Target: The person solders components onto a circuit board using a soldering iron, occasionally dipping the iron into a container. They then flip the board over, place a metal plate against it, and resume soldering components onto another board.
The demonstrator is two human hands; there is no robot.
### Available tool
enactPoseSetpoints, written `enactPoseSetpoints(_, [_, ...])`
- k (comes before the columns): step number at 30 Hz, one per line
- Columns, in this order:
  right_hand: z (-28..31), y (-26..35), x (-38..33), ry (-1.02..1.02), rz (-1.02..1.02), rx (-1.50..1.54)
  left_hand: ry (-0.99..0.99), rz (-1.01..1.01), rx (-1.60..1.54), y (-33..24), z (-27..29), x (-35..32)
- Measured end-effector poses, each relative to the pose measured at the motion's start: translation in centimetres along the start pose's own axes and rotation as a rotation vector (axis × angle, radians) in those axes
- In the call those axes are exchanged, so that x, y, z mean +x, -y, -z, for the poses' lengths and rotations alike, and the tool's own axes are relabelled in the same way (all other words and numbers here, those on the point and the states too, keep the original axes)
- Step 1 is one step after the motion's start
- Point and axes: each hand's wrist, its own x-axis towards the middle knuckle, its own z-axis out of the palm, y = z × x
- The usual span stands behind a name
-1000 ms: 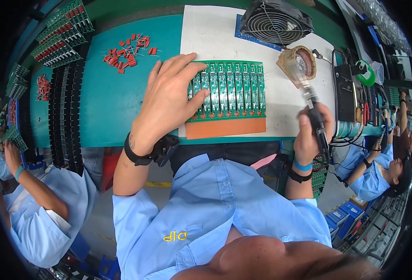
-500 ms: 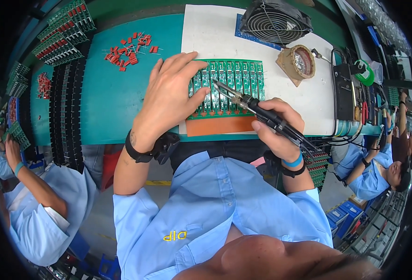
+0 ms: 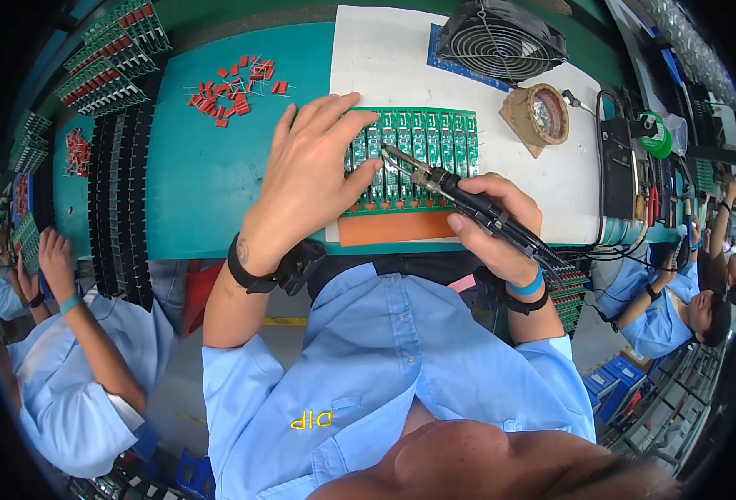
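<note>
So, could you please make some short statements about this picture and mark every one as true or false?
1. The right hand holds a soldering iron. True.
2. The left hand is well away from the circuit board. False: the left hand lies over the left end of the circuit board.
3. The loose red parts lie on the green mat. True.
4. The fan stands to the left of the red parts. False: the fan stands to their right.
5. The iron's tip is inside the brown pot. False: it is over the circuit board.
</note>
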Motion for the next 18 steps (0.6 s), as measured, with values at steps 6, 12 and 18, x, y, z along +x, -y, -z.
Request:
enactPoseSetpoints(6, [0.3, -0.1, -0.4, -0.02, -0.003, 0.004, -0.001, -0.001, 0.01, -0.2, 0.0, -0.1])
enactPoseSetpoints(12, [2.7, -1.3, -3.1, -0.313, 0.146, -0.035, 0.001, -0.015, -0.018, -0.2, 0.1, 0.2])
enactPoseSetpoints(18, [4.3, -4.1, -2.4, -0.711, -0.003, -0.079, 0.014, 0.01, 0.004, 0.3, 0.3, -0.1])
